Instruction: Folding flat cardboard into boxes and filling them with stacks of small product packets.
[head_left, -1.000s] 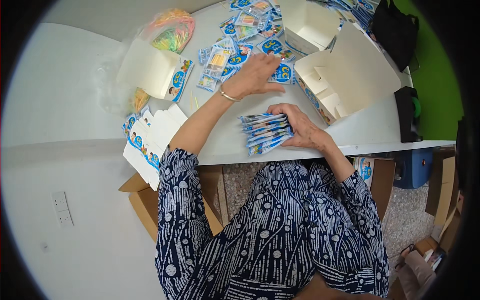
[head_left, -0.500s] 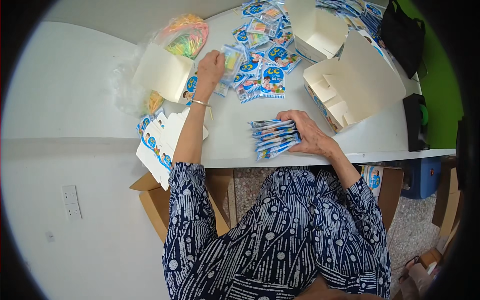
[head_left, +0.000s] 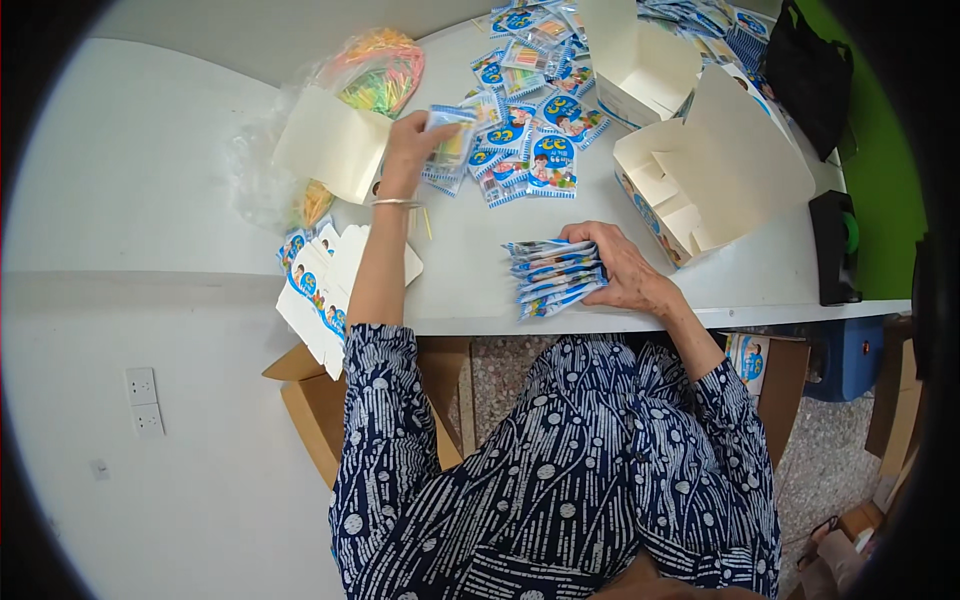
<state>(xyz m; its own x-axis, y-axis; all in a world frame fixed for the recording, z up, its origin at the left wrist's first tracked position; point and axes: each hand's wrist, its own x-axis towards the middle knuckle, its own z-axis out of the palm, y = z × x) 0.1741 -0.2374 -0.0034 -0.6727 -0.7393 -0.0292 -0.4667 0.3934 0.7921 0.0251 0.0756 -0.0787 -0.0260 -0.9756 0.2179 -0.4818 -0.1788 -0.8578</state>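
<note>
My right hand (head_left: 630, 270) grips a stack of small blue-and-white packets (head_left: 552, 280) on edge near the table's front, its fingers behind them and its thumb at the near side. Farther left, my left hand (head_left: 408, 150) is closed on the corner of one clear-faced packet (head_left: 450, 146) with yellowish contents, at the near left side of the pile. Several loose packets (head_left: 552, 162) lie spread beyond it. A silver bangle (head_left: 398, 203) circles my left wrist.
An open white box (head_left: 335, 145) and a plastic bag of coloured sticks (head_left: 385, 85) stand at the left. Flattened printed cartons (head_left: 322, 290) overhang the front edge. Two open boxes (head_left: 680, 195) sit at the right, near a black tape dispenser (head_left: 832, 245) and a black bag (head_left: 808, 75).
My left hand has drawn a little left and nearer, and the packet it holds has moved with it away from the pile. My right hand keeps its stack in place.
</note>
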